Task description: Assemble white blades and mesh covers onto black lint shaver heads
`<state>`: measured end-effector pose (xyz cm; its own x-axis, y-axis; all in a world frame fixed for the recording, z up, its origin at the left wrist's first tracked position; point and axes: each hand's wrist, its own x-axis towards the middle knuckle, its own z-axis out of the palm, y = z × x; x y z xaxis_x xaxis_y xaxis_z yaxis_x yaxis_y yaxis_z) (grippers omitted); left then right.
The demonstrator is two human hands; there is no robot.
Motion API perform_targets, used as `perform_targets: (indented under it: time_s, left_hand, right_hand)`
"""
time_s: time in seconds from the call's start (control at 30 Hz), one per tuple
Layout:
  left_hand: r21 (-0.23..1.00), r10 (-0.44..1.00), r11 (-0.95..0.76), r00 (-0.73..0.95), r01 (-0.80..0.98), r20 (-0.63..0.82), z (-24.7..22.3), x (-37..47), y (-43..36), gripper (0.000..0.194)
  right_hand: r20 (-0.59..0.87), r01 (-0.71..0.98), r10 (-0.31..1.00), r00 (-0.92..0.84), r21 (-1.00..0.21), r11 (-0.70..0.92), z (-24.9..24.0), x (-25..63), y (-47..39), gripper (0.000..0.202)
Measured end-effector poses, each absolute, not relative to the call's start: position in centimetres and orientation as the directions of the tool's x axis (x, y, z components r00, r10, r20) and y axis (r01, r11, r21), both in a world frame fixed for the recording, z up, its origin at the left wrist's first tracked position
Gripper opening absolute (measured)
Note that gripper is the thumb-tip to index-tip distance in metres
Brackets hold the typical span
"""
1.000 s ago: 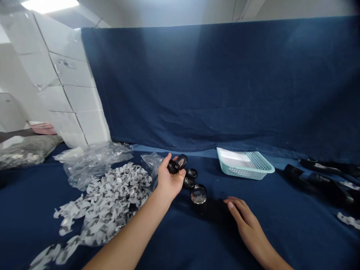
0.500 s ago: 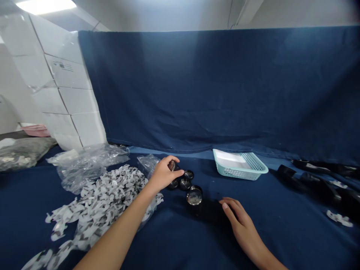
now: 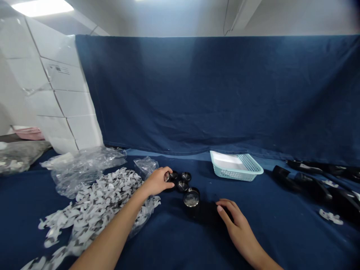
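Observation:
My left hand [image 3: 159,180] grips a small round black part with a perforated metal face [image 3: 167,176] between thumb and fingers. It is at the left side of a small group of round black cups [image 3: 182,186], and the fingers partly hide those nearest. Just in front of the group, a larger round black piece with a shiny rim and a speckled metallic face [image 3: 191,198] is tilted toward me. To the right of that piece, my right hand [image 3: 234,219] lies low over the blue cloth with loosely bent fingers, holding nothing.
A heap of grey-white plastic pieces [image 3: 104,206] spreads at left, beside clear plastic bags [image 3: 87,165]. A mint-green basket [image 3: 239,174] with white paper stands behind my right hand. Black parts [image 3: 312,183] and a white piece [image 3: 331,216] lie at far right. White boxes [image 3: 70,101] are stacked at left.
My left hand has moved slightly left and down with the round black part, uncovering more of the cups. My right hand stays nearly in place. The whole view has shifted a little.

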<state>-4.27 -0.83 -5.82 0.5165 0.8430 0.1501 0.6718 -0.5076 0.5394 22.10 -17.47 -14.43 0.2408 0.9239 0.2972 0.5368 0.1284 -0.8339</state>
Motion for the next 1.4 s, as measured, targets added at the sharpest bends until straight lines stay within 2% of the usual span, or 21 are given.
perform_targets:
  time_s: [0.2, 0.4, 0.47, 0.53, 0.67, 0.77, 0.87, 1.4]
  left_hand:
    - [0.470, 0.860, -0.509, 0.458, 0.722, 0.228, -4.9, -4.1, -1.2, 0.049]
    - [0.412, 0.845, -0.476, 0.273, 0.777, 0.460, -2.9, -2.5, -2.7, 0.053]
    - [0.390, 0.830, -0.492, 0.285, 0.779, 0.479, -3.0, -2.0, -3.0, 0.055]
    - [0.357, 0.833, -0.517, 0.360, 0.778, 0.420, -3.8, -1.8, -3.0, 0.059]
    - [0.284, 0.850, -0.526, 0.508, 0.802, 0.138, -6.0, -2.7, -2.3, 0.070]
    - [0.236, 0.835, -0.540, 0.550, 0.808, 0.028, -7.0, -3.4, -1.8, 0.059]
    - [0.209, 0.823, -0.558, 0.569, 0.803, 0.010, -7.4, -3.5, -1.7, 0.048]
    - [0.217, 0.860, -0.508, 0.503, 0.834, 0.081, -6.7, -3.8, -0.9, 0.037]
  right_hand:
    - [0.300, 0.556, 0.925, 0.234, -0.821, 0.126, -14.6, 22.2, -17.4, 0.025]
    - [0.295, 0.567, 0.928, 0.228, -0.815, 0.120, -14.6, 22.1, -17.5, 0.025]
    - [0.289, 0.566, 0.931, 0.223, -0.816, 0.117, -14.4, 22.1, -17.6, 0.026]
    - [0.284, 0.566, 0.933, 0.220, -0.817, 0.115, -14.2, 21.9, -17.7, 0.026]
    - [0.285, 0.569, 0.934, 0.218, -0.814, 0.116, -13.9, 21.7, -17.7, 0.026]
    - [0.289, 0.568, 0.933, 0.216, -0.814, 0.121, -13.9, 21.6, -17.7, 0.025]
    - [0.291, 0.566, 0.932, 0.214, -0.815, 0.125, -14.1, 21.8, -17.7, 0.026]
    - [0.307, 0.568, 0.929, 0.206, -0.811, 0.142, -14.2, 22.0, -17.6, 0.023]
